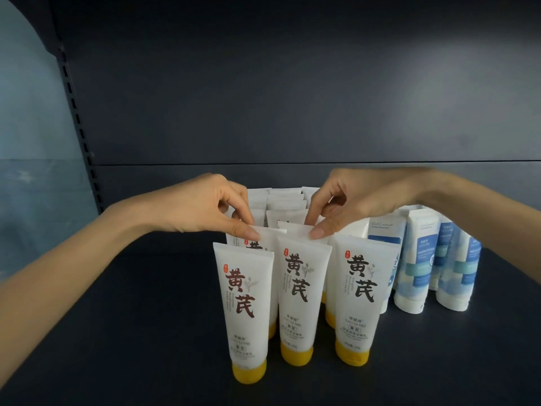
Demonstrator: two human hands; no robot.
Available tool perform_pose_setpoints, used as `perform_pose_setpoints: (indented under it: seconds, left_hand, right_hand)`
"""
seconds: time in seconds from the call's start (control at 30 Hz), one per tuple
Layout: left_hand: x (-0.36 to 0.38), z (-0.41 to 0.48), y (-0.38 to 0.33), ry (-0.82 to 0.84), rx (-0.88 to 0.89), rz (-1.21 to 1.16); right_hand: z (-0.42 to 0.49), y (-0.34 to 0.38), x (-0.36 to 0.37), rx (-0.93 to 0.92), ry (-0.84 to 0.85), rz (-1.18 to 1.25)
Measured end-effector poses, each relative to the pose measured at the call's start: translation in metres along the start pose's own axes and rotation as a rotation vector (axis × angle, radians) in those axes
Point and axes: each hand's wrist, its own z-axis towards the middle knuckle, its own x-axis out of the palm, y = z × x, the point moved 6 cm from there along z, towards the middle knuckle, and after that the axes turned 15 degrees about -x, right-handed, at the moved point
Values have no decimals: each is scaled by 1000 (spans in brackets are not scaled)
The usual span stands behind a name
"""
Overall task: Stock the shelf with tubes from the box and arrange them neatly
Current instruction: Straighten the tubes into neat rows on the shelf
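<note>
Mid-frame, my left hand (205, 206) and right hand (360, 200) each pinch the tops of second-row white tubes (270, 235) on the shelf (131, 317).

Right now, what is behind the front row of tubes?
More white tubes stand in rows running back. The left hand and right hand pinch tube tops just behind the front row. Their lower halves and caps are mostly covered, so the row count is unclear.
</note>
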Motion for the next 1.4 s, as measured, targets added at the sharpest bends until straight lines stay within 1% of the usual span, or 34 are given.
perform_pose_setpoints:
  seconds: [0.13,0.43,0.63,0.97,1.4]
  left_hand:
    - [-3,-3,2,-68,10,4]
    - [-13,-1,17,-133,-31,9]
    - [-14,-2,22,-172,-41,-14]
    - [-14,-5,22,-103,-61,-2]
    - [-11,-6,15,-85,-65,44]
  right_hand:
    - [4,0,1,12,-50,-19]
    - [14,-3,1,1,-194,-1]
    - [18,-8,1,-1,-247,13]
    - [14,-8,3,5,-263,34]
    - [5,-10,3,2,-280,59]
